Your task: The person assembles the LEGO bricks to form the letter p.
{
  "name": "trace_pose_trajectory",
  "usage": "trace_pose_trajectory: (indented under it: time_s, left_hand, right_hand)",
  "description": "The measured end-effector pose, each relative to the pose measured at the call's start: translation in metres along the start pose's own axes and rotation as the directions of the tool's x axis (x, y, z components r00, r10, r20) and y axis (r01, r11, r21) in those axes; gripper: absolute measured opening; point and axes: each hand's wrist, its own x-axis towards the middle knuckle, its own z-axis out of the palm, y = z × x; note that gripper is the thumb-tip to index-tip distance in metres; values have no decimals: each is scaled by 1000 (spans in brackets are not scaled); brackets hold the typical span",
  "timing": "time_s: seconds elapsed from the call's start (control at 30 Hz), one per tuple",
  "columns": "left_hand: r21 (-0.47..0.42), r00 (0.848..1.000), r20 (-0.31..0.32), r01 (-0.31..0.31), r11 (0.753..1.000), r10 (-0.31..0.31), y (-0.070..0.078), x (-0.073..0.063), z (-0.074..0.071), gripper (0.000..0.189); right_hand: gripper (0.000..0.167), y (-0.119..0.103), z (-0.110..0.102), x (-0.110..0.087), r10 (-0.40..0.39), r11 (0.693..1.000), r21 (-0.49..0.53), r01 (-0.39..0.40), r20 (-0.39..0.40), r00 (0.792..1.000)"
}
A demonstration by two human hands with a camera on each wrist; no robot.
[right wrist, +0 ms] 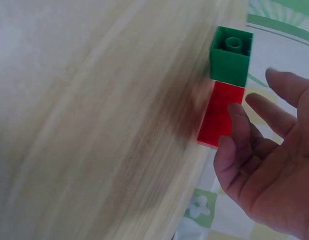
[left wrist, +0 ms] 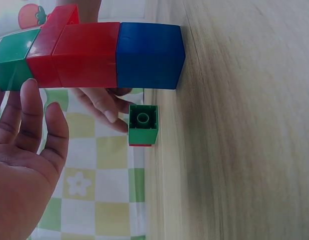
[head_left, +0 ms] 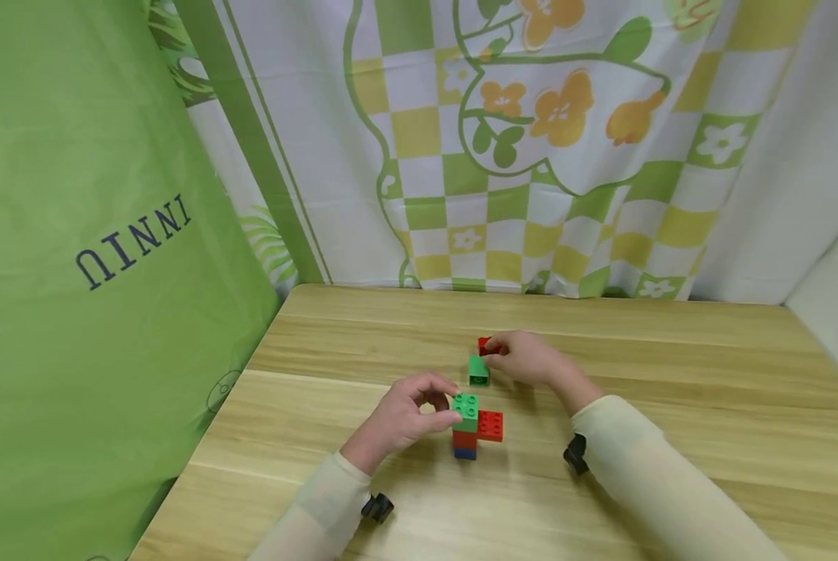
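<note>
the left hand [head_left: 408, 413] pinches the top green brick [head_left: 466, 413] of an upright stack [head_left: 464, 439] on the wooden table [head_left: 671, 389]. the right hand [head_left: 527, 358], thumb and forefinger apart, reaches over a loose green brick [head_left: 478, 372] and flat red brick [head_left: 485, 344]; whether it touches either is hard to tell.

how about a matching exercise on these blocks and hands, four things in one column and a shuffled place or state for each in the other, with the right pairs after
Column one
1. blue block
2. loose green block
3. left hand
4. right hand

Column two
A. fingertips at the loose red block
B. at the bottom of the stack
C. lying on its side, hollow underside exposed
D. fingertips at the stack's top green block

Right pairs: 1-B, 2-C, 3-D, 4-A
</note>
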Motion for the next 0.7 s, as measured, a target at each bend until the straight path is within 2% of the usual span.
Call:
trace_pose_trajectory:
  time_s: [0.27, 0.37, 0.57, 0.7]
  left_hand:
    - [12, 1000, 13, -13, 1000, 13, 1, 2, 1, 23]
    - [21, 1000, 14, -8, 1000, 8, 1, 3, 1, 22]
    - [21, 1000, 10, -3, 1000, 3, 0, 1, -1, 22]
    - [17, 1000, -4, 1, 1000, -1, -3, 0, -1, 23]
  right_hand:
    - [48, 3, 10, 7, 26, 997, -77, -24, 21, 999]
    - [46, 2, 13, 5, 52, 996, -69, -50, 37, 998]
    - [44, -3, 17, 3, 51, 997, -55, -48, 53, 997]
    - [38, -5, 22, 0, 47, 999, -13, -46, 32, 998]
